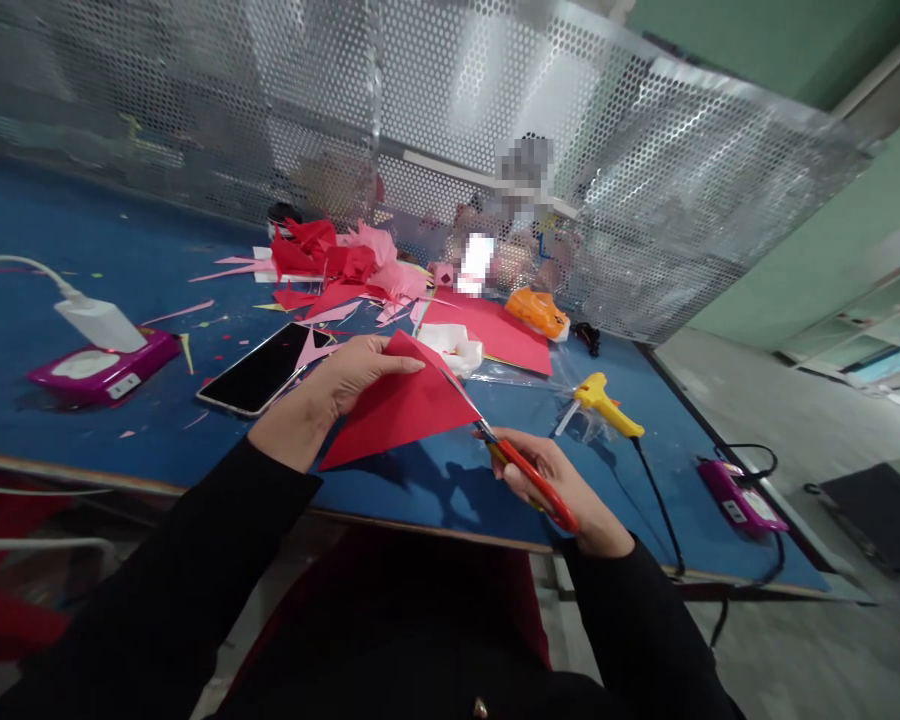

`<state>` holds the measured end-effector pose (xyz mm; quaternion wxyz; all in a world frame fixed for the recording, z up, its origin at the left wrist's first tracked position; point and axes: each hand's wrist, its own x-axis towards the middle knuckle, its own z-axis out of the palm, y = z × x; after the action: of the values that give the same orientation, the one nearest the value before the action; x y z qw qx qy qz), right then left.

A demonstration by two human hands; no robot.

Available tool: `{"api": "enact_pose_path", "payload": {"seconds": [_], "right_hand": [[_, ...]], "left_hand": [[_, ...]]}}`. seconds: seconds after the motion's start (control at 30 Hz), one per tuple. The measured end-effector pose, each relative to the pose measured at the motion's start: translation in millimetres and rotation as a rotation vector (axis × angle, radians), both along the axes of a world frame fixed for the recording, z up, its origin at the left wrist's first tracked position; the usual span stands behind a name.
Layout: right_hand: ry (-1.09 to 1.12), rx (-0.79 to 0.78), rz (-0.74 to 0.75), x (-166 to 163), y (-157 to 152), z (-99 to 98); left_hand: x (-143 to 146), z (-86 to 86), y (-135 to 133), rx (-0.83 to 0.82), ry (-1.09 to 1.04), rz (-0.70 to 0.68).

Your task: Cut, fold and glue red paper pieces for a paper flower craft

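My left hand (349,375) pinches a folded red paper triangle (401,405) by its upper edge and holds it above the blue table (82,250). Red-handled scissors (521,465) sit in my right hand (555,480), fingers closed through the handles. The blades meet the paper's right edge. Both arms wear black sleeves.
A black phone (264,368) lies just left of my left hand. Red and pink paper scraps (345,262) pile at the back, beside a red sheet (495,335). A yellow glue gun (606,400), an orange object (540,312), two purple devices (105,365) (739,495) and a perforated metal screen (495,120) surround the work.
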<state>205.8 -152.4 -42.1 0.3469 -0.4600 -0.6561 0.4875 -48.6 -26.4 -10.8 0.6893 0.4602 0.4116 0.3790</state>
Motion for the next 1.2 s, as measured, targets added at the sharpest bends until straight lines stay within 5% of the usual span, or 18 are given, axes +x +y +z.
{"api": "enact_pose_path", "payload": {"seconds": [1.2], "right_hand": [[-0.048, -0.047, -0.072, -12.8, 9.1, -5.3]], "left_hand": [[3.4, -6.5, -2.1, -0.011, 0.04, -0.14]]}}
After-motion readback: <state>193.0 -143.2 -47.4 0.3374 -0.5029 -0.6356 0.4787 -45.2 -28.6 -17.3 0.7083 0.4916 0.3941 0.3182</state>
